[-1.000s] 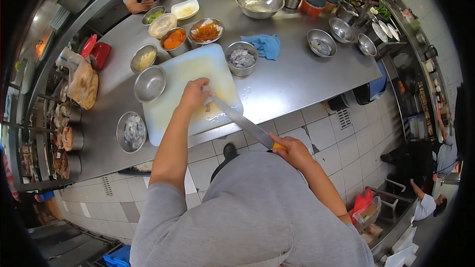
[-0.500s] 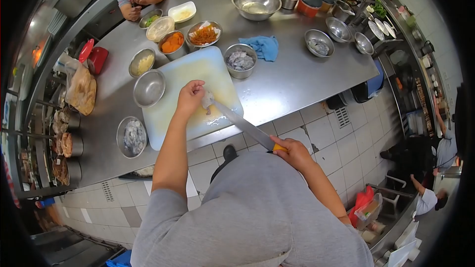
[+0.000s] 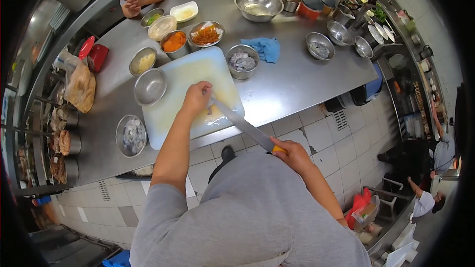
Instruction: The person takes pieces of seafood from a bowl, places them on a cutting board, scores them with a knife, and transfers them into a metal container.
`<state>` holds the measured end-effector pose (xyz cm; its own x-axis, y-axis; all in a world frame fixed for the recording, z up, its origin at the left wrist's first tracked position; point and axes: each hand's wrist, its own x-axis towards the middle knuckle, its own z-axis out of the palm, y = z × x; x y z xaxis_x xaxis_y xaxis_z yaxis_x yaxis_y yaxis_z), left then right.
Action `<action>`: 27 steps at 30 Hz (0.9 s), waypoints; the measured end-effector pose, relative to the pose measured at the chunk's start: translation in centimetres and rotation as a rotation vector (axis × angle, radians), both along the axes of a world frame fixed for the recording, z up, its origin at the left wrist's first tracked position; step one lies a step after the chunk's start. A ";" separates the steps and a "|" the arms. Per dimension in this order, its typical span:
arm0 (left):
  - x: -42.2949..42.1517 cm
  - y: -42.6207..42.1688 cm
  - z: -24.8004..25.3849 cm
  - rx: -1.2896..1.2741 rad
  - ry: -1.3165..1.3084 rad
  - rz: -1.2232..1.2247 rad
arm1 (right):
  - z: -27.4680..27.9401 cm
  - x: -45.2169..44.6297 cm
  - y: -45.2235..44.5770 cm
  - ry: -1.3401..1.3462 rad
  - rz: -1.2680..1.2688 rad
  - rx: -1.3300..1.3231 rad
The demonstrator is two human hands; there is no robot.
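Observation:
My right hand [image 3: 293, 154] is closed round the yellow handle of a long knife [image 3: 247, 127]. The blade's tip end lies over the white cutting board [image 3: 178, 118], close to my left hand [image 3: 198, 95]. The fingers of my left hand are bent together at a small greyish piece, probably seafood, beside the blade; the fingertips partly hide it. An empty steel bowl [image 3: 150, 86] overlaps the board's left edge. Bowls of grey, raw-looking seafood stand at the lower left [image 3: 131, 136] and to the right of the board [image 3: 242, 61].
A blue cloth [image 3: 264, 49], a large steel bowl [image 3: 258, 6] and a bowl of orange shreds [image 3: 206, 34] are on the steel table [image 3: 297, 84]. Across the table's far left are a person's hands [image 3: 133, 2]. Other people are at the far right.
My left hand has shifted slightly over the board and now hides more of the grey piece. My right hand and the knife have barely moved. The person's hands across the table have changed position.

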<state>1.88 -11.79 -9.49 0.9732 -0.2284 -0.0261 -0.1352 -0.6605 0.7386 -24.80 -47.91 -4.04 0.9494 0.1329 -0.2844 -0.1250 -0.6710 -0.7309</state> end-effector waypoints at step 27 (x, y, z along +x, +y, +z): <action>-1.7 9.4 4.2 0.404 -0.309 0.335 | 0.8 -0.7 1.2 -0.096 0.010 -0.067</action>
